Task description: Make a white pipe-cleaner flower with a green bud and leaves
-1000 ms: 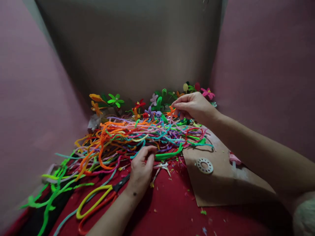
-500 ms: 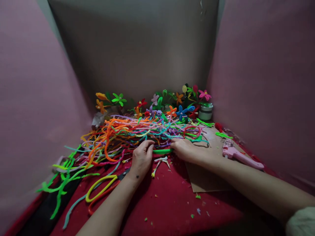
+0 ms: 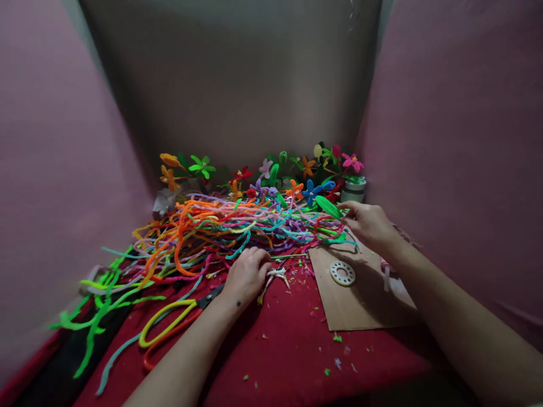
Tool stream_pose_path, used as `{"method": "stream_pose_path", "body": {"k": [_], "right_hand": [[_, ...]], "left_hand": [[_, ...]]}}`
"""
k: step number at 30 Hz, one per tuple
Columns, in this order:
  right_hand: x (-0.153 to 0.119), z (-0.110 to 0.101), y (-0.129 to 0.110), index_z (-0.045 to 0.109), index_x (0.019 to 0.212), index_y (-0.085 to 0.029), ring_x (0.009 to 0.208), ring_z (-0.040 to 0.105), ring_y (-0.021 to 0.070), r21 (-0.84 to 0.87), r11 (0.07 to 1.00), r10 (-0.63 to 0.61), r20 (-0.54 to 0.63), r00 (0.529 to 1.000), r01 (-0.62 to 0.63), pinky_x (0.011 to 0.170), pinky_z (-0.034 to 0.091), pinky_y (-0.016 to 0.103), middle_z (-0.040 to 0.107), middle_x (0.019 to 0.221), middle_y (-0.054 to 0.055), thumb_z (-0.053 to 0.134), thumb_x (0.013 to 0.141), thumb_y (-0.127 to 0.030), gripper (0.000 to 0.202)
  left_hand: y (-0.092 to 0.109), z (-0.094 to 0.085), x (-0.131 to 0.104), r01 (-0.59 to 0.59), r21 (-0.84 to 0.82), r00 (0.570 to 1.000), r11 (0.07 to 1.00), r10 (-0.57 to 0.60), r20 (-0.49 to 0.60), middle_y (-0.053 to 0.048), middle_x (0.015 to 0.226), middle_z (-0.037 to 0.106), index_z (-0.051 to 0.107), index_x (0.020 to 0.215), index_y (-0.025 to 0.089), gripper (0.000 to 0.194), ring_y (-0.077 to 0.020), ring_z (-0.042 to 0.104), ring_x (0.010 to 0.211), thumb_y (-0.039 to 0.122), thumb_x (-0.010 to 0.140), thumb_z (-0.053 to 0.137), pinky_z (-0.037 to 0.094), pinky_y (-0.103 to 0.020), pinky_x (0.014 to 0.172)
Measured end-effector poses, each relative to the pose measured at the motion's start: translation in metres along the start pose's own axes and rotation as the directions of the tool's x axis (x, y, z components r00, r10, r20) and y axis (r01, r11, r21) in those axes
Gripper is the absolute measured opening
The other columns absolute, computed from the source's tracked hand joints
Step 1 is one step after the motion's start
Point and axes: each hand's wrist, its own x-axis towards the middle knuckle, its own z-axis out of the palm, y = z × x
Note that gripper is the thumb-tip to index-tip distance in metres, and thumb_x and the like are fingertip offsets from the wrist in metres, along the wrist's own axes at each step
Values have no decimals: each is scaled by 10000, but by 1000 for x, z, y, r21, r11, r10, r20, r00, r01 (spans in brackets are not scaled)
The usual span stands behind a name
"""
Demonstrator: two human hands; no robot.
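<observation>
My right hand (image 3: 371,226) is raised over the right end of the pipe cleaner heap, pinching a bright green pipe-cleaner leaf (image 3: 328,207) by its right end. On the red cloth rests my left hand (image 3: 247,275), its fingers curled together; what they hold, if anything, is hidden. Thin green wires (image 3: 291,257) lie just right of its fingertips. Beside it is a small bundle of white stamens with yellow tips (image 3: 276,273). Multicoloured pipe cleaners (image 3: 237,220) spread in a heap behind both hands.
Scissors (image 3: 169,322) with yellow and orange handles lie left of my left forearm. A cardboard sheet (image 3: 352,311) carries a round holed disc (image 3: 343,273). A pink glue gun (image 3: 385,265) is partly behind my right arm. Pipe-cleaner flowers (image 3: 311,192) and a jar (image 3: 353,189) line the back.
My right hand has moved up and to the right, lifting the green leaf from between the hands. The disc on the cardboard has come into view. My left hand stays nearly in place.
</observation>
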Motion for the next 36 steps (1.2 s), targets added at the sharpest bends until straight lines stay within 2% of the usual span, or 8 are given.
{"method": "stream_pose_path", "body": {"k": [6,9,16,20,25,31,36], "right_hand": [[-5,8,9,639,1108,-199,639,626,171,105,994,35,-8,999,-34,587,403,239,711,779,48,495,719,-122,422],[-7,11,13,655,1082,-178,645,631,172,143,988,59,-3,998,-58,590,416,236,713,770,57,517,720,-142,390],[-11,20,16,690,981,-172,636,636,186,51,998,-39,18,999,38,598,428,254,715,756,73,515,755,-177,286],[-12,26,16,703,927,-179,706,653,197,56,996,-79,61,995,75,639,444,259,723,802,76,524,761,-181,244],[-20,26,4,707,906,-184,773,660,193,138,983,-127,55,990,118,674,455,258,723,885,68,510,796,-197,226],[-35,27,-20,691,940,-183,798,653,189,201,944,-295,172,940,260,689,448,262,718,898,70,493,828,-207,229],[-45,32,-30,690,911,-215,755,639,170,218,920,-369,206,906,325,660,434,251,709,825,56,480,834,-199,224]], "left_hand": [[-2,0,1,-13,51,996,999,9,90,-47,841,607,626,775,188,151,-166,520,834,148,803,484,405,-277,745],[-2,2,1,-12,69,994,998,4,111,-49,814,605,618,759,184,180,-166,522,816,153,824,454,403,-270,724],[-1,4,1,-23,88,993,996,12,115,-56,819,602,599,765,182,161,-181,526,825,181,834,453,398,-284,738],[-3,2,2,-18,67,997,998,13,82,-54,824,611,606,757,189,174,-177,533,814,169,828,449,405,-280,732],[0,-7,1,10,-22,998,1000,-9,59,-27,802,609,617,764,195,129,-162,542,776,241,803,502,405,-270,698],[1,-5,0,-64,53,979,997,53,195,-35,738,576,586,670,182,164,-162,514,735,239,800,502,380,-264,655],[-2,-12,1,-50,32,989,998,45,139,-32,743,572,566,682,187,171,-161,509,732,249,813,474,378,-260,651]]}}
